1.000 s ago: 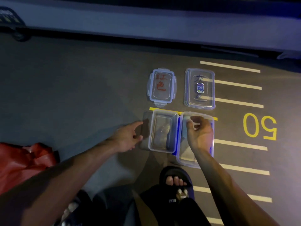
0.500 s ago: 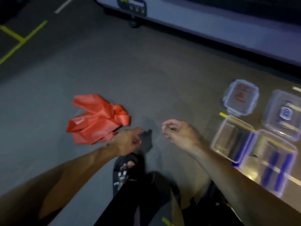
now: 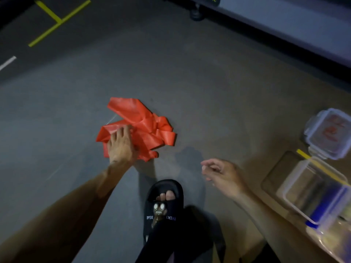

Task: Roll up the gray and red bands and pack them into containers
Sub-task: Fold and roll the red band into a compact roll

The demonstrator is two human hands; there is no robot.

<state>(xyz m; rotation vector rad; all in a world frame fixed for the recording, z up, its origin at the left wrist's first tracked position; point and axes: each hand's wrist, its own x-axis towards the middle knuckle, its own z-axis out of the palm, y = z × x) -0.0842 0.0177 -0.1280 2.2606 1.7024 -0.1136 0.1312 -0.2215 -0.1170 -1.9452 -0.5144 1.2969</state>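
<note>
The crumpled red stretchy band (image 3: 138, 128) is already touched by the left hand (image 3: 120, 147), fingers spread flat. The right hand (image 3: 221, 173) is held loosely curled and empty, well off to its right.

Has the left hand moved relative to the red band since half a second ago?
Yes. The left hand was short of the crumpled red band, at its near edge; now it has reached forward onto the band, fingers lying on the fabric.

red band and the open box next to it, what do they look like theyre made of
Red band: thin, limp sheet, probably rubber or latex with a slight sheen; it lies crumpled in soft folds. Open box: clear hard plastic, glossy; the floor shows through its walls.
</note>
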